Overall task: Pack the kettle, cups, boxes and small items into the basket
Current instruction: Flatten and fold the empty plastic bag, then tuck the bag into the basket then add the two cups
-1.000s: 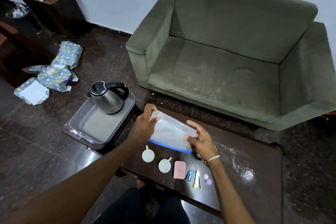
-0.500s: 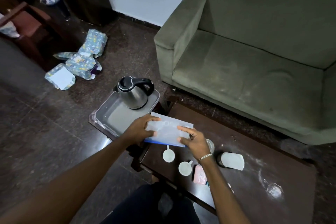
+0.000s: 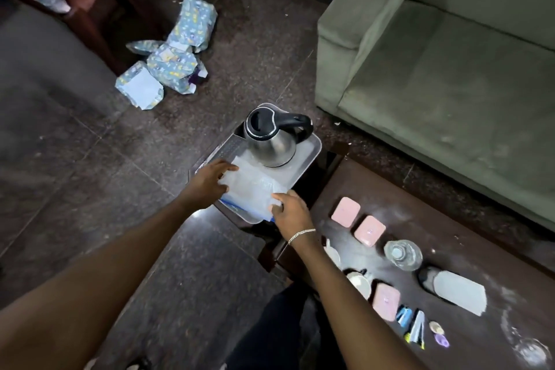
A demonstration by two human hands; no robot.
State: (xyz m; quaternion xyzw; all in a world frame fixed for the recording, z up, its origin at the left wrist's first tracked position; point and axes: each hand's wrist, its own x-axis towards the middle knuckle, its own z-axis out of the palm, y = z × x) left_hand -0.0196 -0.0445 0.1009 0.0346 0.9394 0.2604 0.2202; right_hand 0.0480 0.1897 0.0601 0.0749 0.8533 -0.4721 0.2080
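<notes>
A steel kettle (image 3: 271,139) with a black lid and handle stands at the far end of the grey basket (image 3: 312,146). My left hand (image 3: 210,182) and my right hand (image 3: 289,210) both grip a clear plastic bag with a blue strip (image 3: 250,192), held low inside the basket just in front of the kettle. On the dark table (image 3: 450,237) lie three pink boxes (image 3: 346,211) (image 3: 369,231) (image 3: 386,301), a white cup (image 3: 359,283) partly behind my right forearm, and small items (image 3: 420,328).
A glass jar (image 3: 403,254), a dark bottle with a grey label (image 3: 456,291) and an upturned glass (image 3: 530,353) also sit on the table. A green sofa (image 3: 450,69) is at the right. Wrapped parcels (image 3: 171,60) lie on the floor beside a wooden chair (image 3: 75,0).
Both hands have carried the plastic bag from above the table leftward and down into the basket in front of the kettle. The view has swung left and downward.
</notes>
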